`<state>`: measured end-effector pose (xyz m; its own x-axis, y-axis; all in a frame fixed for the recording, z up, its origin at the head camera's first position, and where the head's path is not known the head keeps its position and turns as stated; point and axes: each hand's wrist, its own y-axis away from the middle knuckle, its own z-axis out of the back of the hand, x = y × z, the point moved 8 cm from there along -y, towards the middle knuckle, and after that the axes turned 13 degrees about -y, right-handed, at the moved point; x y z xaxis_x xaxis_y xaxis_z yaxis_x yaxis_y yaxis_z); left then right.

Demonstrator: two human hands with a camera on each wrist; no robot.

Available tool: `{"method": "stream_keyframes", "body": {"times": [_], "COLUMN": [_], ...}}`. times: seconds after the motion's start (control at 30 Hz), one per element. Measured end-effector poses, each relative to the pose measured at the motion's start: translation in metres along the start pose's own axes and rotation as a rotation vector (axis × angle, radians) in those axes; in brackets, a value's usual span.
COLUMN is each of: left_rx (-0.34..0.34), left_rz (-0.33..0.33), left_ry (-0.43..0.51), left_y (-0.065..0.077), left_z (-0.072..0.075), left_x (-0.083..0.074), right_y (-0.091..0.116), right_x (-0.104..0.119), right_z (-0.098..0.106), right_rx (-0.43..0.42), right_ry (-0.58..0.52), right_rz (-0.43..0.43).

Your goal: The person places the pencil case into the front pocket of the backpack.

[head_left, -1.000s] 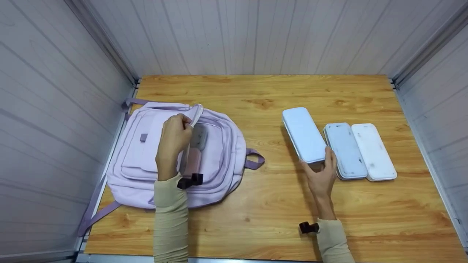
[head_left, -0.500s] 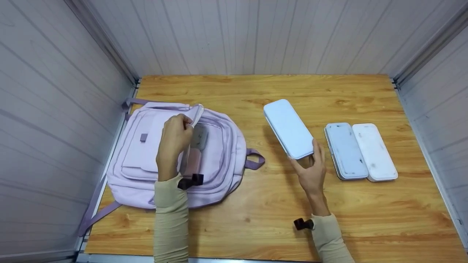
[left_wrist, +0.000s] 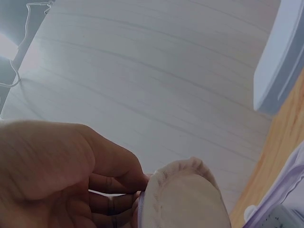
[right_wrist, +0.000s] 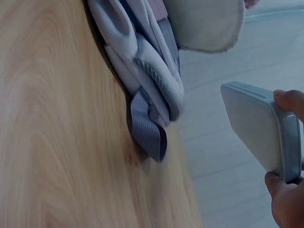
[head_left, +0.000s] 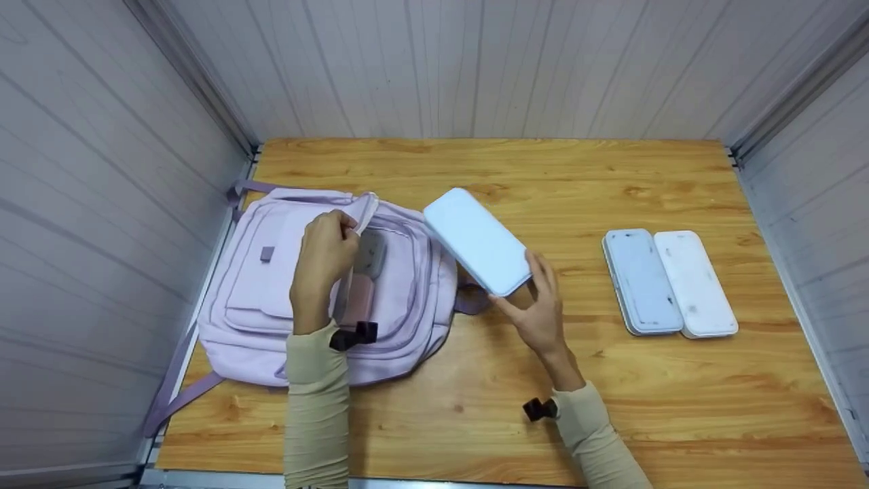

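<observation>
A light purple backpack [head_left: 258, 285] lies on the wooden table with its front pocket pulled open. My left hand [head_left: 324, 255] pinches the edge of the pocket flap [left_wrist: 183, 199] and holds it up. Inside the pocket show a grey case [head_left: 371, 255] and a pink case [head_left: 358, 299], both partly hidden by the hand and flap. My right hand [head_left: 540, 316] grips the near end of a pale blue pencil case [head_left: 478, 241], thumb on one side and fingers on the other. Held above the table, this case slants toward the backpack and overlaps its right edge in the head view.
Two more flat cases, one blue-grey [head_left: 643, 282] and one white [head_left: 696, 282], lie side by side on the right of the table. The backpack's top loop [right_wrist: 147, 128] sticks out to its right. Pale panel walls [head_left: 434, 68] enclose the back and sides.
My right hand has carried the pale blue pencil case leftward from beside the other two cases to the backpack's edge, turning it more slantwise. My left hand stays on the flap.
</observation>
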<state>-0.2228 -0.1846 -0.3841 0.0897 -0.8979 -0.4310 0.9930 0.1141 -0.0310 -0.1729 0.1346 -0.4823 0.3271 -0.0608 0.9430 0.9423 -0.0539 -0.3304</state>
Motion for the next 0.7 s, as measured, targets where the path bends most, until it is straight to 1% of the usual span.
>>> {"method": "stream_keyframes", "body": {"times": [0.13, 0.27, 0.47, 0.53, 0.63, 0.67, 0.7], "left_rx": [-0.008, -0.012, -0.012, -0.011, -0.012, -0.011, -0.007], "left_rz": [-0.004, -0.008, -0.007, -0.009, -0.014, -0.015, -0.018], "left_ry": [-0.001, -0.001, 0.006, 0.007, 0.008, 0.008, 0.011], "left_y": [0.000, 0.000, 0.000, 0.000, 0.000, 0.000, 0.000], "left_z": [0.001, 0.001, 0.001, 0.001, 0.001, 0.001, 0.000], "left_x": [0.000, 0.000, 0.000, 0.000, -0.001, -0.001, -0.002], "right_y": [0.000, 0.003, 0.003, 0.002, 0.000, -0.001, -0.002], "right_x": [-0.017, -0.020, -0.021, -0.022, -0.025, -0.027, -0.023], "right_z": [-0.019, -0.037, -0.058, -0.064, -0.074, -0.077, -0.082], "right_rx": [0.066, 0.130, 0.196, 0.217, 0.263, 0.282, 0.304], "right_ry": [-0.018, -0.010, 0.103, 0.124, 0.100, 0.077, 0.055], "right_rz": [0.025, 0.048, 0.092, 0.097, 0.087, 0.086, 0.078]}}
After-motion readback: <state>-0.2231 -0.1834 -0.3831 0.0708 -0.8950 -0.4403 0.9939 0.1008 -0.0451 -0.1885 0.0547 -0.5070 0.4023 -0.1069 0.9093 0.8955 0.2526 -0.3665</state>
